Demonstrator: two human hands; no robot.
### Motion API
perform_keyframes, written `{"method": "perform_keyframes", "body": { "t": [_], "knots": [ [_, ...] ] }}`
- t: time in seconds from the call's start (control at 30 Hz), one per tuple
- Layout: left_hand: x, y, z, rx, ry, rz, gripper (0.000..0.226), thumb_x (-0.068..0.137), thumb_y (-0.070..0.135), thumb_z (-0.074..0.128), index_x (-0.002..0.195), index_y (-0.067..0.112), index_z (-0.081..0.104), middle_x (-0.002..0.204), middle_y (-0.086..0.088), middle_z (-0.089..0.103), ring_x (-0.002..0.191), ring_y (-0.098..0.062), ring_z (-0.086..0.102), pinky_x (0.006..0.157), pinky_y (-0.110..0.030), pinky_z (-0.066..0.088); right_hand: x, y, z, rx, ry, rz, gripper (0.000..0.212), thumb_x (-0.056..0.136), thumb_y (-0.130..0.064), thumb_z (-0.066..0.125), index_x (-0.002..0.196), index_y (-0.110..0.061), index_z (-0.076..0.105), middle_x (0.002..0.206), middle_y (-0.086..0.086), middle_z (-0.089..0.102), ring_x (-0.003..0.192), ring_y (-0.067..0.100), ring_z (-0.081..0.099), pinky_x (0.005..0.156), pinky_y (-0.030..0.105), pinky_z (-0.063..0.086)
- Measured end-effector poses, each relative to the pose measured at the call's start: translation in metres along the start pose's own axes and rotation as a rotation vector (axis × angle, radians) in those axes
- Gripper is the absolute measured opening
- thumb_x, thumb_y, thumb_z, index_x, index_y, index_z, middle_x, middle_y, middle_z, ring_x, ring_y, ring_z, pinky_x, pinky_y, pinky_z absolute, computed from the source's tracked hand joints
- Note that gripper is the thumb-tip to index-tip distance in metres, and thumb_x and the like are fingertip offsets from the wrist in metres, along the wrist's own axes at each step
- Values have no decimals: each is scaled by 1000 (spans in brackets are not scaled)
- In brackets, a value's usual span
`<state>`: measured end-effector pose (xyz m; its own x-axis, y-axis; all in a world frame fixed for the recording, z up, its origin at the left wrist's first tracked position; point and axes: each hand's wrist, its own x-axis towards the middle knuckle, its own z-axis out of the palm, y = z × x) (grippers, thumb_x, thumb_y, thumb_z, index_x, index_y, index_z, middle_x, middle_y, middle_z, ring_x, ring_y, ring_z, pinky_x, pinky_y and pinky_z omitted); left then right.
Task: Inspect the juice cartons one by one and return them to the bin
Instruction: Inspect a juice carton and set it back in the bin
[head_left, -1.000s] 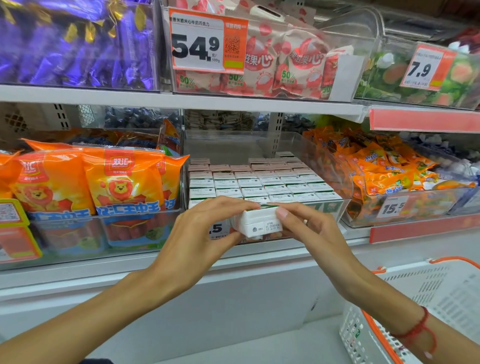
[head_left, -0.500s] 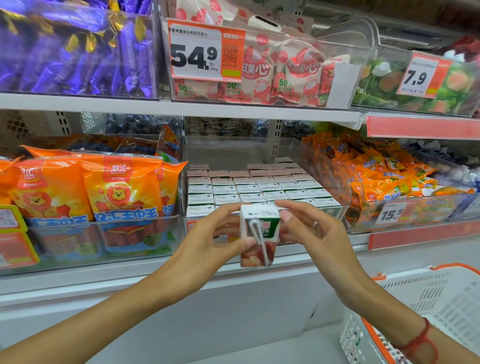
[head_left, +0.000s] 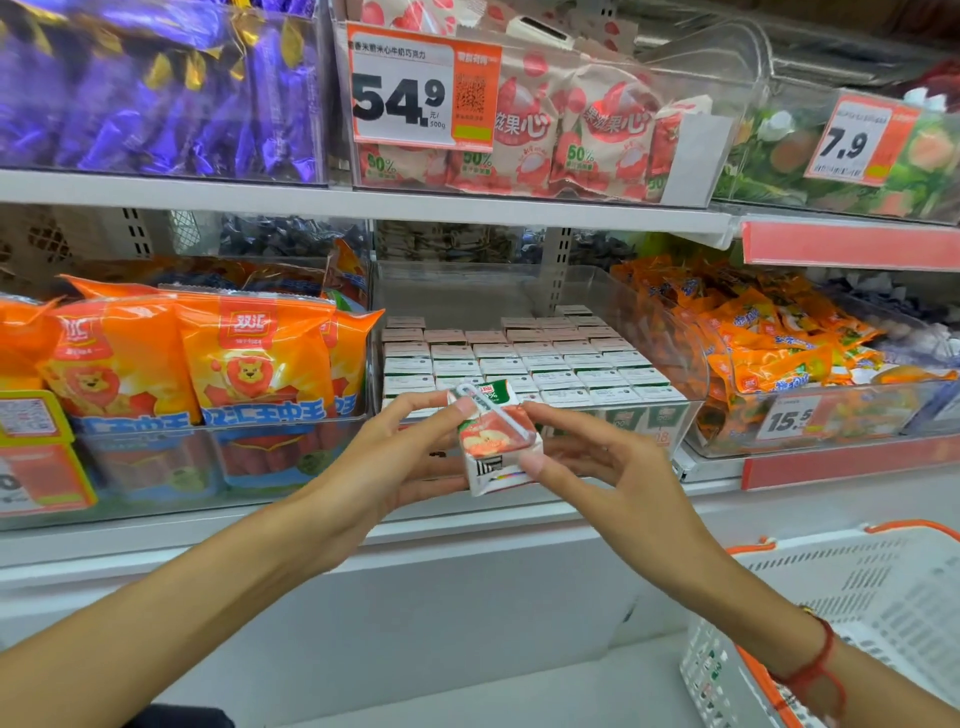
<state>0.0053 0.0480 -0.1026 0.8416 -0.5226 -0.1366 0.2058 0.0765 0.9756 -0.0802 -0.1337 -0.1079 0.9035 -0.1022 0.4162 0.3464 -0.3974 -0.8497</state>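
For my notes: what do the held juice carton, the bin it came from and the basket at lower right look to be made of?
Juice carton: printed, coated paperboard by the look, with folded, creased bottom flaps and a straw in a clear wrapper across its face.
Bin: clear, glossy rigid plastic; the goods show through its walls.
Basket: white moulded plastic, slotted walls, orange rim.
Both hands pinch the carton.

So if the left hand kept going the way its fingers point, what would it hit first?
The left hand already grips the small white juice carton with the apple picture. Beyond that, probably the right hand on the carton's other side; depth is unclear.
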Motion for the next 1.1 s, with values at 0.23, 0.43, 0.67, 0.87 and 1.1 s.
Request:
{"method": "perform_keyframes", "body": {
  "t": [0.23,0.43,0.67,0.87,1.1],
  "knots": [
    [-6,6,2,-20,-169,-91,60,63,51,78,116,23,72,112,-3,74,102,-16,71,75,-25,59,6,-6,6,198,133,134,40,61,-46,75,94,-25,76,91,-11,76,88,7,72,79,18,55],
    [-10,3,1,161,-148,-226,64,51,62,77,105,27,73,102,1,76,93,-11,73,59,-21,57,6,-8,8,200,159,296,35,64,-53,74,77,-22,77,66,-4,70,64,9,67,69,23,59],
    [-11,-2,1,234,-73,-199,64,49,61,82,107,37,71,115,-1,68,96,-15,72,79,-32,60,4,-3,2,152,-12,356,36,67,-48,72,91,-21,75,79,-3,74,78,15,73,79,31,59],
    [-14,-3,7,434,-75,-61,40,59,66,78,93,44,76,101,19,73,103,0,65,94,-28,51,0,-1,-11,-199,-165,-60,44,67,-34,83,110,-33,69,105,-17,66,90,10,67,77,19,55],
    [-11,2,2,395,-73,-35,66,57,62,83,116,37,64,115,15,69,107,0,64,97,-26,50,5,0,-11,-25,38,41,41,66,-34,79,106,-24,70,93,-12,74,82,4,71,70,15,54]
  ]
}}
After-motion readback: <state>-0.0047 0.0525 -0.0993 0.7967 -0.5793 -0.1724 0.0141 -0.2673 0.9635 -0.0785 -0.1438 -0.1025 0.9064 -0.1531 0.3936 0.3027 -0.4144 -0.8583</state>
